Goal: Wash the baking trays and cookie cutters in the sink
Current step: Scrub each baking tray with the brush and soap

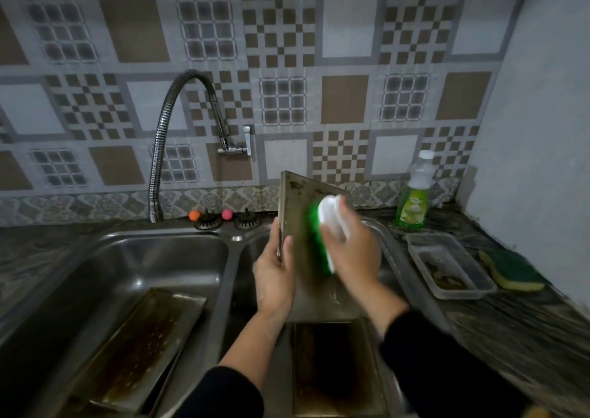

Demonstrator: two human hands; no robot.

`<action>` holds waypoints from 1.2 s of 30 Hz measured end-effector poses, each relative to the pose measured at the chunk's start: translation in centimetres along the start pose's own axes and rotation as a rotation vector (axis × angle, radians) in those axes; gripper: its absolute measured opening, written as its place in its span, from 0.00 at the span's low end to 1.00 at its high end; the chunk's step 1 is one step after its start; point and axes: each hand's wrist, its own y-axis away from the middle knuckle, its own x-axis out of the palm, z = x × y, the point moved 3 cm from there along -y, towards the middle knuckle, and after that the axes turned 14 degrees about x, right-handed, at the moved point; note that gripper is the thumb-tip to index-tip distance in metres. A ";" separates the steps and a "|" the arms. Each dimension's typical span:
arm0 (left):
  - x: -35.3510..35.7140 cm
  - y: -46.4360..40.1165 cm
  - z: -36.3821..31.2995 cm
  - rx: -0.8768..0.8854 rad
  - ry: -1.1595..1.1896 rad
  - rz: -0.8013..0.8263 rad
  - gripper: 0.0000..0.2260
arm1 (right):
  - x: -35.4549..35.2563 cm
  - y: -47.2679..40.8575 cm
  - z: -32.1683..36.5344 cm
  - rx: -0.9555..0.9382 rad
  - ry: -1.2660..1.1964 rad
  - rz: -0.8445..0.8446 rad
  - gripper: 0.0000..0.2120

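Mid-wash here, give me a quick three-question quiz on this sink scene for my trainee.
1. True or false: the left hand grips the edge of the upright baking tray.
2. What does the right hand hold? A) sponge B) scrub brush C) bottle
3. Fill in: a second dirty tray lies in the ___ basin of the sink.

Key: 1 true. 2 B, the white scrub brush with green bristles. 3 left.
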 end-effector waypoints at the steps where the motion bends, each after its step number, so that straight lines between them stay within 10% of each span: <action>1: 0.4 0.2 -0.3 0.011 -0.010 0.010 0.20 | -0.7 -2.5 0.6 0.040 0.019 -0.027 0.26; 11: -2.5 -0.5 -0.6 -0.047 -0.019 -0.094 0.21 | -0.3 7.4 -4.3 -0.037 -0.058 0.055 0.29; 18: -4.0 0.8 -1.6 -0.023 -0.213 0.060 0.22 | -0.1 -0.7 4.4 0.267 -0.159 0.192 0.36; 28: -9.0 -0.4 -2.9 0.461 -0.709 0.384 0.25 | 2.1 2.5 11.2 0.344 -0.301 0.069 0.26; 36: -14.7 -4.1 2.8 -0.011 -0.577 0.525 0.28 | 1.1 5.1 14.4 0.410 -0.616 0.057 0.09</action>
